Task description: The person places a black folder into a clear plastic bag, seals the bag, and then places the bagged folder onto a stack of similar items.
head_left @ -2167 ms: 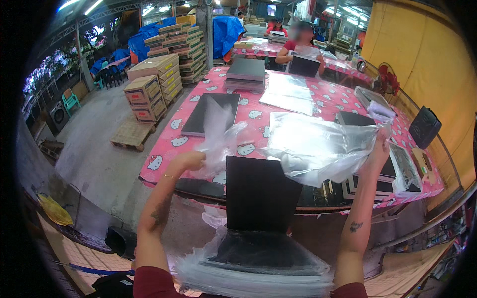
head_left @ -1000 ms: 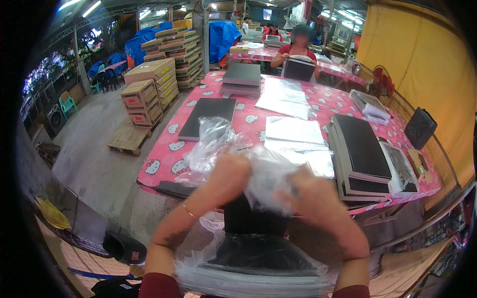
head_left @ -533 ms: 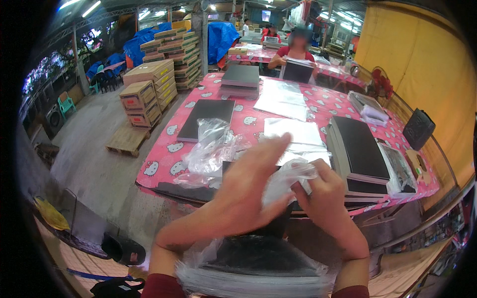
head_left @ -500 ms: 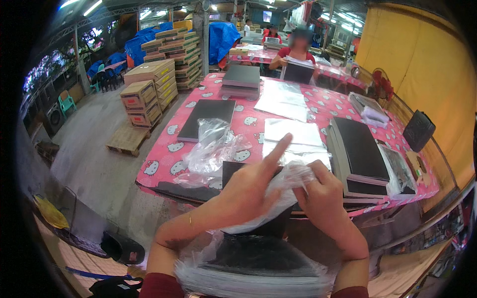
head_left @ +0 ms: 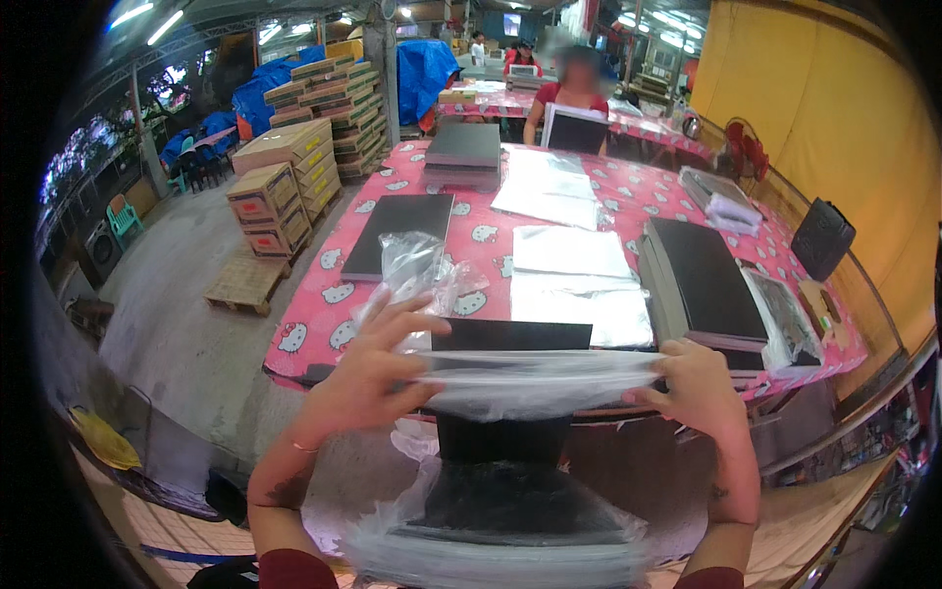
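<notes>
A clear plastic bag, bunched into a band, stretches sideways between my two hands. It crosses the front of a black flat panel, which shows above and below the band at the near table edge. My left hand grips the bag's left end between thumb and finger, its other fingers raised. At the right end, my right hand pinches the bag with fingers bent. Closer to me, below both hands, lies a stack of plastic bags with a black sheet-like surface behind it under clear film.
The pink patterned table carries a black panel, crumpled plastic, flat clear bags and a black-topped stack. Another black stack stands farther back. Opposite, a person holds a dark panel. Boxes stand left.
My hands have moved apart, left hand leftward and right hand rightward. The plastic bunched between them is now drawn out into a wide band across the black panel. The person opposite has lowered their panel slightly.
</notes>
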Demonstrator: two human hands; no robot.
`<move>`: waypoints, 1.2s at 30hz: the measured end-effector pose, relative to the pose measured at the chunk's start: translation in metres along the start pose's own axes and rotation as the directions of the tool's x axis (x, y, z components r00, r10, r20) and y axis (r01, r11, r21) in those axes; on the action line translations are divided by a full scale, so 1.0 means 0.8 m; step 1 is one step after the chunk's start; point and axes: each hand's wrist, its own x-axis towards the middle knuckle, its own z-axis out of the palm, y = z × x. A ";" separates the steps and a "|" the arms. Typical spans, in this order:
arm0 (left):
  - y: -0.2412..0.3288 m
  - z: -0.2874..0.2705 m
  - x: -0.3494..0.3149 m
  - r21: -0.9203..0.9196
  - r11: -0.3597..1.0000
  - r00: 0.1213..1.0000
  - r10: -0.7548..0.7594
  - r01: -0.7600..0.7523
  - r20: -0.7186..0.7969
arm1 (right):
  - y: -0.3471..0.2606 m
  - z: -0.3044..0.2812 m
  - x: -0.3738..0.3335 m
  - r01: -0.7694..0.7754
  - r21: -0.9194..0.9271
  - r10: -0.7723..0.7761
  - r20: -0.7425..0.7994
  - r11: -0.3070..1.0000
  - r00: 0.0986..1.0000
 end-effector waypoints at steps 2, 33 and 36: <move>0.022 0.007 0.001 -0.688 0.720 0.994 -0.105 0.096 0.029 | 0.038 0.052 -0.008 0.143 0.402 -0.167 0.025 0.904 0.986; -0.054 0.134 -0.042 -0.810 -0.569 0.980 -0.035 0.143 0.198 | 0.037 0.201 -0.046 -0.492 0.804 -0.547 0.260 -0.333 0.795; -0.059 0.151 -0.068 -0.637 0.031 0.638 -0.044 0.770 0.769 | 0.052 0.205 -0.045 -0.241 0.819 -0.212 0.149 -0.521 0.966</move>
